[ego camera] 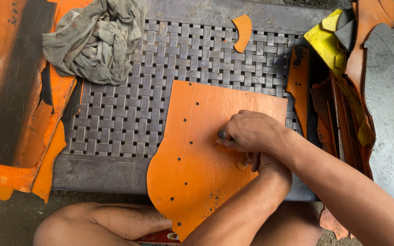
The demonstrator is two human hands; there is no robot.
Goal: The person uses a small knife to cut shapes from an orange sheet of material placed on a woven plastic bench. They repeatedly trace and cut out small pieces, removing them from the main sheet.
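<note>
An orange leather piece (197,150) with a curved left edge and a row of small punched holes lies on a grey woven-pattern plastic table (115,123) and overhangs its near edge. My right hand (251,132) rests on the piece's right side, closed in a fist, with the dark tip of a small tool (223,135) showing at the thumb. My left hand (263,163) sits directly under the right one and is mostly hidden. Only its wrist and a few fingertips show, touching the leather beside a small orange tab.
A crumpled grey rag (92,38) lies at the table's far left, and a small curved orange scrap (242,32) at the far middle. Large orange leather sheets (10,91) lie to the left. Orange and yellow offcuts (327,43) are piled on the right. My bare knees (96,225) are below.
</note>
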